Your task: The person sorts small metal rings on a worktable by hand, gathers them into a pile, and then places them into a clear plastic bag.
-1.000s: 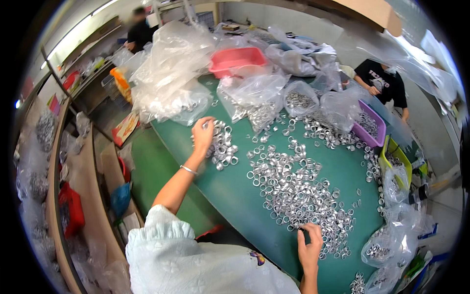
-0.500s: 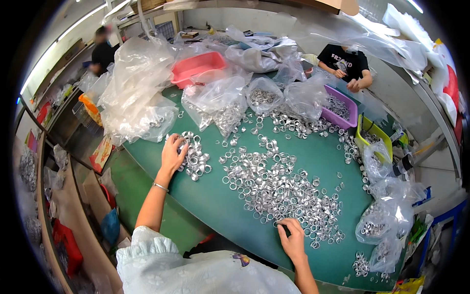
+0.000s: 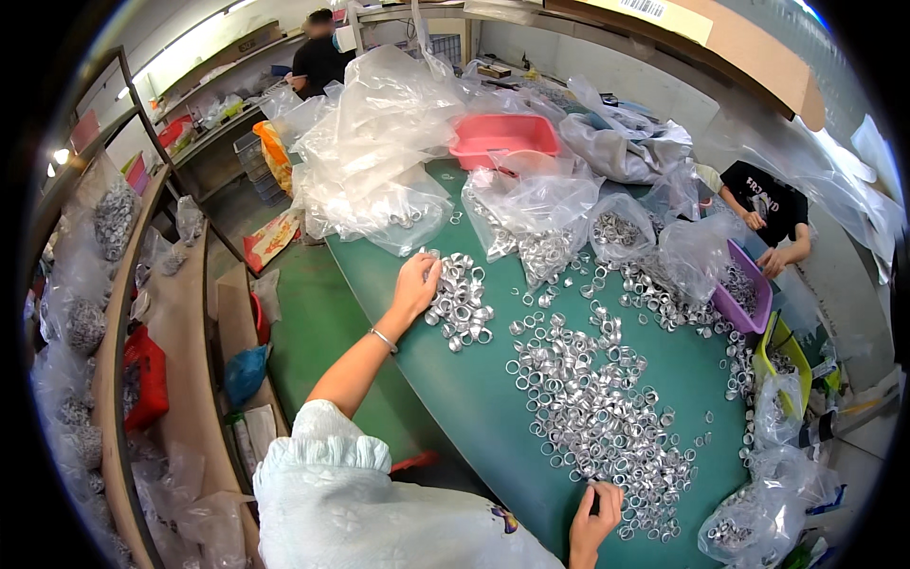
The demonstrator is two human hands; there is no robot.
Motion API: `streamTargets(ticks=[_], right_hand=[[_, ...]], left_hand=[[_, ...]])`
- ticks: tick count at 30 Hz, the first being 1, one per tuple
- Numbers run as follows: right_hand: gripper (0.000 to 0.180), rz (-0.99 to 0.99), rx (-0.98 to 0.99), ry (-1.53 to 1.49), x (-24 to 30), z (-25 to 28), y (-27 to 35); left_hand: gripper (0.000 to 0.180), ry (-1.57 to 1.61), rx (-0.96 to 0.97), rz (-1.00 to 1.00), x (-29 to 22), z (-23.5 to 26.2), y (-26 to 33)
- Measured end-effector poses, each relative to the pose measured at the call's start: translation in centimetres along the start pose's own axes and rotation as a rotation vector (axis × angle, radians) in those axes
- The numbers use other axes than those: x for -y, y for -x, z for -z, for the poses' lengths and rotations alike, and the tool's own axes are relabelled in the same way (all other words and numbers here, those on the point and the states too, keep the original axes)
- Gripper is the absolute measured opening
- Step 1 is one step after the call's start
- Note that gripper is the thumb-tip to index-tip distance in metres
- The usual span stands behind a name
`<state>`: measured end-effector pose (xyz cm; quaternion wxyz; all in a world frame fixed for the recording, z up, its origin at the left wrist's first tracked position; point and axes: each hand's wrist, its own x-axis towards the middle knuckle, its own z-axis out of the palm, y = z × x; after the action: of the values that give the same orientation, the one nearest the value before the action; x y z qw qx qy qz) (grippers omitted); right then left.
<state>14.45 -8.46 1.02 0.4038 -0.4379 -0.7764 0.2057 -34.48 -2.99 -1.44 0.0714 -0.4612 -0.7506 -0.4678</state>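
Note:
Silvery metal rings lie in two groups on the green table [image 3: 445, 398]. Beside the smaller pile of rings [image 3: 462, 308], at the table's left edge, is my left hand [image 3: 415, 286], a bracelet on its wrist. Its bent fingers are closed together at the pile's far left side, and a small silvery piece shows at the tips. The larger spread of rings [image 3: 597, 408] covers the middle and right. At its near edge my right hand [image 3: 595, 520] touches the rings with thumb and curled fingers drawn together. What lies between those fingertips is too small to make out.
Clear bags of rings [image 3: 545, 223] stand along the back, near a pink tub [image 3: 502, 138]. A purple basket [image 3: 742, 294] and a yellow-green basket [image 3: 785, 356] stand at right. Another person [image 3: 770, 213] works behind them. Shelves with bagged goods [image 3: 123, 332] line the left.
My view has turned left, so the table and both hands sit further right and more of the left shelves shows. Both hands stay by the same piles.

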Motion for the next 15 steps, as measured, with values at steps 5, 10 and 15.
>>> streamTargets(ticks=[5,10,15], right_hand=[[0.008,-0.05,-0.056,0.025,0.9,0.8,1.4],[0.009,-0.082,-0.055,0.082,1.3,1.4,1.3],[0.008,-0.105,-0.064,0.048,1.3,1.4,1.7]], left_hand=[[0.018,0.07,-0.247,0.004,0.6,0.0,0.6],[0.019,0.112,-0.299,0.095,0.1,-0.2,0.4],[0.016,0.104,-0.369,0.069,1.0,-0.1,0.6]])
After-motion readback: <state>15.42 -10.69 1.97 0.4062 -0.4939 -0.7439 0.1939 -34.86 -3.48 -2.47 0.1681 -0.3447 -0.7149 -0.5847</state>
